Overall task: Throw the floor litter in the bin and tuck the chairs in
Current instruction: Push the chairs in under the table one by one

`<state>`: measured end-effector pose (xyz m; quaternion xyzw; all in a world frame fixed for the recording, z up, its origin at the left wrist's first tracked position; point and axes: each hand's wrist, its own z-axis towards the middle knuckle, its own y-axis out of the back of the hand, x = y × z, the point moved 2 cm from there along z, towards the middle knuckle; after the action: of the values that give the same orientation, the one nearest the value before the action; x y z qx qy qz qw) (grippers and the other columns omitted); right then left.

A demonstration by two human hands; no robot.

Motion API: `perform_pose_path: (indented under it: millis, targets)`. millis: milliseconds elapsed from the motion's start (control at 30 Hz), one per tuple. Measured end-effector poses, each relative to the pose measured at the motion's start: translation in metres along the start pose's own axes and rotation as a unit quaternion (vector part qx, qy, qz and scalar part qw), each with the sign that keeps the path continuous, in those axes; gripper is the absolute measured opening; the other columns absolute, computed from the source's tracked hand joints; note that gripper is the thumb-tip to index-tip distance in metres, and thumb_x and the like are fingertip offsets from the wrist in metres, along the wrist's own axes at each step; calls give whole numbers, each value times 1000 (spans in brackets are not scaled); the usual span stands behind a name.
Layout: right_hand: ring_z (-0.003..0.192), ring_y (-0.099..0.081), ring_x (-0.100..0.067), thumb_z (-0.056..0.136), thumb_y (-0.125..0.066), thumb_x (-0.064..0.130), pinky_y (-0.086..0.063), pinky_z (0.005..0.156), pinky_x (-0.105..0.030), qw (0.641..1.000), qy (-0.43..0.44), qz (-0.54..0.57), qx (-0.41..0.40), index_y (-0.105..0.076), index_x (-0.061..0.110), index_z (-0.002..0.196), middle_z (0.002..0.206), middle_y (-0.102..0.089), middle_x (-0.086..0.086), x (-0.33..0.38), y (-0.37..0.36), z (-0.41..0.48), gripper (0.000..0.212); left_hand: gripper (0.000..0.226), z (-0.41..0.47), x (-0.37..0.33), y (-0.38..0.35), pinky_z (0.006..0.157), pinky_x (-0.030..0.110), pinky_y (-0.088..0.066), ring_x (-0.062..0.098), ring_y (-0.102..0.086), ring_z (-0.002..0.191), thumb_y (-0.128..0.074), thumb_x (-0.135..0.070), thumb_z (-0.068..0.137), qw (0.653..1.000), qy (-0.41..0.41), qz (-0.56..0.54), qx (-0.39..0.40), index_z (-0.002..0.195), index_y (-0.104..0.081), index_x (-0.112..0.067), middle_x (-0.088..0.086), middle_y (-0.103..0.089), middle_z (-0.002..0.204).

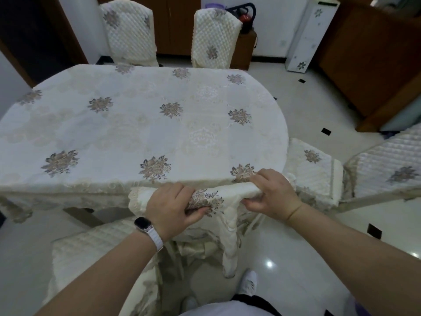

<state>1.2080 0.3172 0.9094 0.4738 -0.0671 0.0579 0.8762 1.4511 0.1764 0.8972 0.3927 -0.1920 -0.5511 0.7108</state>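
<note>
Left hand (173, 206) and right hand (271, 192) both curl tight round the chair back (224, 201), its top rail running along the near edge of the worktop (136, 122).

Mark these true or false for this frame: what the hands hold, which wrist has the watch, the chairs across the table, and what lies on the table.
1. The left hand and right hand both hold the chair back. True.
2. The watch is on the right wrist. False: the watch is on the left wrist.
3. Two far chairs stand across the table. True.
4. Plates lie on the table. False: only its flowered cloth shows.
</note>
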Motion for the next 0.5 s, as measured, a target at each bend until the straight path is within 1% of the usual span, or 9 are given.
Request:
perform_pose_path:
  millis: [67, 167, 267, 400, 500]
  targets:
    - [63, -52, -27, 67, -70, 49, -43, 59, -32, 1000, -11, 9, 11, -57, 21, 93, 76, -56, -5, -4, -1, -1, 41, 46, 3, -1, -5, 57, 31, -43, 22, -56, 65, -74, -56, 77, 1000, 2, -6, 2, 90, -69, -12, 2, -60, 74]
    - [62, -52, -28, 68, -70, 52, -44, 58, -34, 999, -33, 5, 33, -58, 18, 89, 74, -54, -6, -11, -9, -4, 42, 47, 7, 3, -13, 56, 32, -43, 24, -56, 65, -71, -57, 79, 1000, 1, -16, 15, 91, -68, -11, 3, -59, 74]
    - [65, -52, -27, 71, -67, 56, -35, 63, -29, 998, -34, -7, 58, -55, 18, 92, 77, -54, -5, -16, -18, -11, 45, 52, 4, 11, -25, 60, 35, -44, 25, -56, 68, -65, -59, 82, 999, -16, -26, 40, 96, -68, -10, 5, -59, 77]
    - [66, -52, -26, 73, -66, 56, -40, 62, -32, 997, -45, 0, 61, -63, 11, 85, 77, -55, -5, -19, -31, -20, 47, 55, -2, 23, -40, 66, 37, -48, 27, -58, 75, -61, -61, 84, 995, -35, -32, 85, 98, -68, -8, 5, -62, 85]
    - [69, -52, -26, 73, -64, 57, -40, 66, -34, 994, -71, 9, 77, -65, 13, 91, 79, -55, -5, -21, -41, -23, 47, 51, -5, 28, -48, 73, 38, -47, 27, -58, 82, -62, -59, 84, 994, -26, -24, 101, 101, -66, -11, 5, -63, 89]
